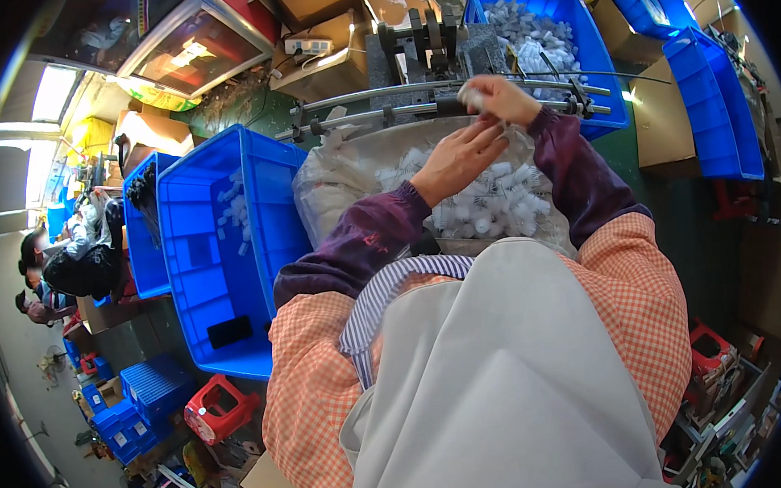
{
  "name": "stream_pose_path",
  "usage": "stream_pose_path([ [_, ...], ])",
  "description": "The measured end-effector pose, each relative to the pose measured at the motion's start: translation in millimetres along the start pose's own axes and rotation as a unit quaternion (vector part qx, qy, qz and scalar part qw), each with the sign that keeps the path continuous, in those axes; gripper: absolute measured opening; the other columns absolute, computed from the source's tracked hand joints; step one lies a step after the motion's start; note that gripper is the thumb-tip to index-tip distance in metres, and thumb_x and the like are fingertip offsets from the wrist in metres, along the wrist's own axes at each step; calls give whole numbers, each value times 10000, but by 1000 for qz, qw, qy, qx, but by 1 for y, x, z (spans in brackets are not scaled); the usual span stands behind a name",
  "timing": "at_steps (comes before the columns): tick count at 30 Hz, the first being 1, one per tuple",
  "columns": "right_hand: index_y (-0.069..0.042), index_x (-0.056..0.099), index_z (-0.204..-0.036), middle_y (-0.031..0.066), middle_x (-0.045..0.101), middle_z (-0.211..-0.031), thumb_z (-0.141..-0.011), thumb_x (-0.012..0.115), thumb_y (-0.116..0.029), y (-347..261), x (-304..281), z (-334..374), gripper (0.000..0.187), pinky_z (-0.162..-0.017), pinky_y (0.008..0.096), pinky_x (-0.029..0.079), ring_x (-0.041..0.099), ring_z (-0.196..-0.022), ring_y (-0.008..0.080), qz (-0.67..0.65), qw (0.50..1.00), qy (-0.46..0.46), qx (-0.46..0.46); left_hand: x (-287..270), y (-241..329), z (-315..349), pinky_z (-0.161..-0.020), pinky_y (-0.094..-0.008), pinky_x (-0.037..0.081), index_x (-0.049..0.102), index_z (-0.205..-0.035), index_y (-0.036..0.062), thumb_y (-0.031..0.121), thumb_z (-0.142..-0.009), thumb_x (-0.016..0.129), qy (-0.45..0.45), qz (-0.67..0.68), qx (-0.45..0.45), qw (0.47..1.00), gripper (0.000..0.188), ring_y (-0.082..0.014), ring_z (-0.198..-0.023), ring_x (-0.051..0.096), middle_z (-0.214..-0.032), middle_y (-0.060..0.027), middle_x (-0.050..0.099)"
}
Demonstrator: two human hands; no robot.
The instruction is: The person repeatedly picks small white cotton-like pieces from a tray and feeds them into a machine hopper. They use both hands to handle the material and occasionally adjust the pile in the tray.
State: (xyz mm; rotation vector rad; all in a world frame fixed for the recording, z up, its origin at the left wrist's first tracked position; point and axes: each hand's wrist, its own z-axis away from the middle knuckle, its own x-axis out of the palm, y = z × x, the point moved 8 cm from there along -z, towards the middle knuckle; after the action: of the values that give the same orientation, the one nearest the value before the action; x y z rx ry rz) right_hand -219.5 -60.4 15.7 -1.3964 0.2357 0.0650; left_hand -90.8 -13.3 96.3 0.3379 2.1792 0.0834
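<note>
My left hand [460, 161] reaches over an open pale sack, its fingers stretched out and pointing toward my right wrist. Just beyond it, my right hand [505, 101] is closed near a metal rod [359, 100], with a small white plastic piece [471, 97] at its fingertips. Motion blurs that piece, so its exact shape is unclear. Under both hands, a heap of white translucent plastic parts [495, 206] fills the sack [320, 190]. Several of them look like small cylinders with bristles or thin spikes. The underside of my left hand is hidden.
Behind the rods stands a dark metal fixture [432, 40]. A blue bin [606, 47] of greyish-white parts is at the back right. At left, a large blue crate [197, 157] holds some white pieces and a black phone-like object [230, 332]. Red stools [217, 408] and cardboard boxes [321, 65] stand around.
</note>
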Motion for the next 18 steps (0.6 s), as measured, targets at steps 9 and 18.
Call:
stream_pose_path([
  [9,-113,582,-968,115,614,-960,-800,453,-133,16,-72,-72,213,-802,402,433,545,-938,306,527,798,278,-91,93,-85,75,-726,-407,467,567,-916,43,242,-759,617,-224,-52,-283,931,258,-314,-893,569,-917,-157,582],
  [18,-89,596,-869,111,628,-880,-770,513,-144,15,-68,-78,140,-798,398,419,521,-957,296,521,784,311,-128,103,-86,95,-733,-423,448,587,-814,59,162,-750,563,-242,62,-265,931,124,-337,-839,565,-857,-153,598],
])
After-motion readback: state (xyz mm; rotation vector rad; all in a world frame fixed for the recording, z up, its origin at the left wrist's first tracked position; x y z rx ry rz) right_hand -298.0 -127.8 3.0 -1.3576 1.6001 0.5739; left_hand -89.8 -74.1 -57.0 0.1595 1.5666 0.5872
